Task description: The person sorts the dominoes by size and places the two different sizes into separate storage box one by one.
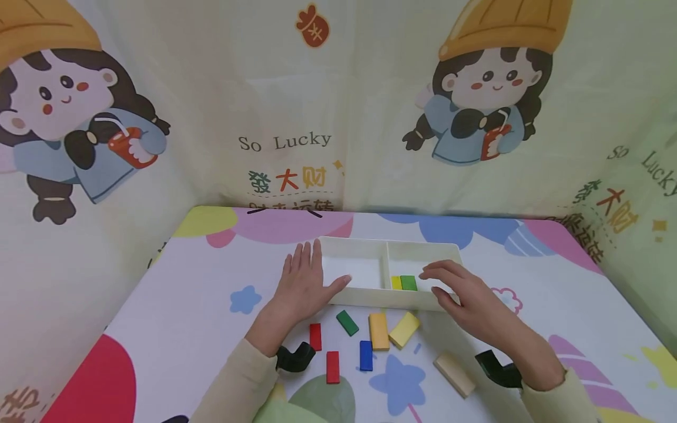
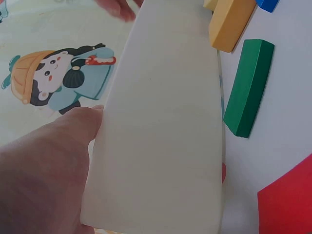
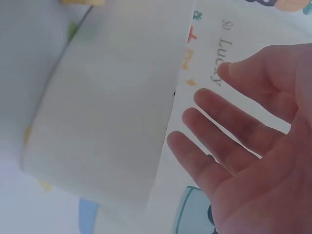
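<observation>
A white two-compartment tray [image 1: 383, 298] stands across the middle of the table. At its left end lies my left hand [image 1: 301, 282], fingers straight along the outside and thumb reaching over the front rim. In the left wrist view that thumb [image 2: 90, 119] touches the rim. My right hand [image 1: 465, 294] hovers over the right compartment, fingers apart and loosely bent, with nothing between them; the right wrist view shows the fingers [image 3: 214, 146] spread. Inside the right compartment, a yellow block [image 1: 396, 283] and a green block [image 1: 409, 283] sit side by side against the divider.
In front of the tray lie a dark green block [image 1: 347, 323], red blocks [image 1: 332, 368], a blue block [image 1: 366, 356], an orange block [image 1: 378, 331], a light yellow block [image 1: 404, 330] and a plain wooden block [image 1: 454, 374]. Behind the table hangs a printed curtain [image 1: 370, 117].
</observation>
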Tool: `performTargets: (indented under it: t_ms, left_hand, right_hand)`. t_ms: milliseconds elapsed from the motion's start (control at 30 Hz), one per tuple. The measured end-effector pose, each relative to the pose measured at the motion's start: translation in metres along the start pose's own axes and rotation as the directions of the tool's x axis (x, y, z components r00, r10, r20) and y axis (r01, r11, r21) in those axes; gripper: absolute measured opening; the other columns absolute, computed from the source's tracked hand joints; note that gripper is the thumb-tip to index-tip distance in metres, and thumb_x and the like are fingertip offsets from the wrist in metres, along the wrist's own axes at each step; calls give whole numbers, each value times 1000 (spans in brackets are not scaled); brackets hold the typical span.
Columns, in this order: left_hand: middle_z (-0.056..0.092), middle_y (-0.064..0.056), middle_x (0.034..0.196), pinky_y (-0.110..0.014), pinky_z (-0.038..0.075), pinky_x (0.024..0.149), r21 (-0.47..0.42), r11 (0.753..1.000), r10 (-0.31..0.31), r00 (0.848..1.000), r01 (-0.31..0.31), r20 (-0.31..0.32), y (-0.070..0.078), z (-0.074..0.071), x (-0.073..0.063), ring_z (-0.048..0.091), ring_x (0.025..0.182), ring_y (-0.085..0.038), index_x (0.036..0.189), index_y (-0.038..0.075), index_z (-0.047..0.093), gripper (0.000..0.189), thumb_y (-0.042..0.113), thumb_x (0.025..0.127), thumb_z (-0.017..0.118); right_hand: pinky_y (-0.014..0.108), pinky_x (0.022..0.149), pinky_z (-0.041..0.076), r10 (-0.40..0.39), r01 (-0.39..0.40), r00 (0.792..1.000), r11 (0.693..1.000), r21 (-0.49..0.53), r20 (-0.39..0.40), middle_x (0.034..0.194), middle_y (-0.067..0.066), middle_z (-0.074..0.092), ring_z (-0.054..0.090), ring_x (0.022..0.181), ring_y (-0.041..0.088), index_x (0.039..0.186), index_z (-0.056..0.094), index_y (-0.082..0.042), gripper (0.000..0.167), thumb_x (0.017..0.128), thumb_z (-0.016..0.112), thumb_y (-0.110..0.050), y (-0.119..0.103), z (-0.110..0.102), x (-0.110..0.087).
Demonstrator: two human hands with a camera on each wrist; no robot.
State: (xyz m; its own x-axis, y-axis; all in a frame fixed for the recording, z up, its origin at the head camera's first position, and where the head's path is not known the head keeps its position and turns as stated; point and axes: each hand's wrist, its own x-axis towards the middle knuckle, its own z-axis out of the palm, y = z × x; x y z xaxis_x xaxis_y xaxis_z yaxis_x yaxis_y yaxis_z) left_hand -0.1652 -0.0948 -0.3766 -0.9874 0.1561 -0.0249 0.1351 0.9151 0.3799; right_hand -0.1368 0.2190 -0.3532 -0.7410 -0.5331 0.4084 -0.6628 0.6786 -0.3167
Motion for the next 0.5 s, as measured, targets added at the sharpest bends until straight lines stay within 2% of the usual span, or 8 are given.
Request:
performTargets:
  t_ms: [167,267,300,400,500]
  left_hand:
    - [15,-23,164,-59,9,123,-11,1000,8,1000,-8,-3,0,0,1,8,154,-41,158,1,10,103,66,90,52]
    - [14,-23,164,-59,9,123,-7,1000,9,1000,-9,-7,1,1,1,8,154,-41,158,1,10,103,66,90,52]
    - [14,-23,165,-59,9,123,-1,1000,7,1000,-7,-8,1,1,1,7,154,-41,158,1,10,103,66,90,52]
    - [13,-23,165,-58,9,124,21,1000,3,1000,-3,-12,1,0,1,7,154,-41,158,1,11,103,66,90,52]
    - [14,-23,165,-58,9,123,27,1000,9,1000,-9,-19,1,0,1,7,154,-41,158,0,11,103,66,90,52]
  right_hand:
    - [7,88,45,-18,16,999,999,-50,-38,122,-3,61,62,106,15,116,66,-16,40,82,72,4,-6,-2,-19]
    - [1,92,39,-23,20,999,997,-72,-31,124,-2,60,61,106,14,117,66,-18,43,80,75,3,-10,-2,-26]
    - [2,93,39,-36,34,999,996,-79,-32,125,-2,60,61,107,15,117,66,-18,38,84,73,-2,-12,-3,-28]
    - [3,94,40,-86,79,994,992,-95,-65,127,1,60,60,108,17,118,66,-19,20,99,59,-23,-16,-5,-32]
    - [4,93,41,-105,96,990,991,-91,-99,127,-1,60,61,109,17,118,66,-22,35,104,38,-39,-19,-9,-34]
